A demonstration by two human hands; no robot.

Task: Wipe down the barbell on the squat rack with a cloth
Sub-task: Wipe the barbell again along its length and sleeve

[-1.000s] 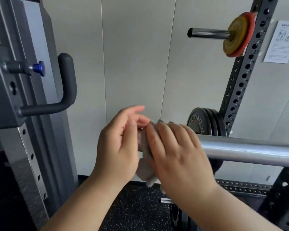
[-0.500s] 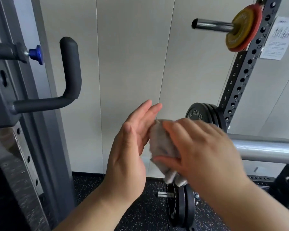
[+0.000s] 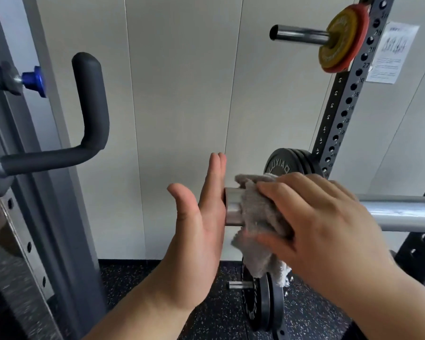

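Observation:
The steel barbell (image 3: 402, 212) runs from the right edge to its bare sleeve end at centre. A grey cloth (image 3: 258, 217) is draped over the sleeve just behind that end, with a corner hanging below. My right hand (image 3: 324, 222) wraps the cloth around the bar, fingers over the top and thumb underneath. My left hand (image 3: 196, 231) is flat with straight fingers, its palm against the bar's end face.
A grey machine frame with a black L-shaped handle (image 3: 88, 133) and a blue knob (image 3: 35, 81) stands at left. The perforated rack upright (image 3: 346, 106) at right carries yellow and red plates (image 3: 341, 38) on a peg, black plates (image 3: 287, 163) lower, more plates (image 3: 263, 303) on the speckled floor.
My right hand has slid the cloth rightward along the sleeve, baring the bar's end. My left hand has straightened from curled fingers to a flat palm against the end.

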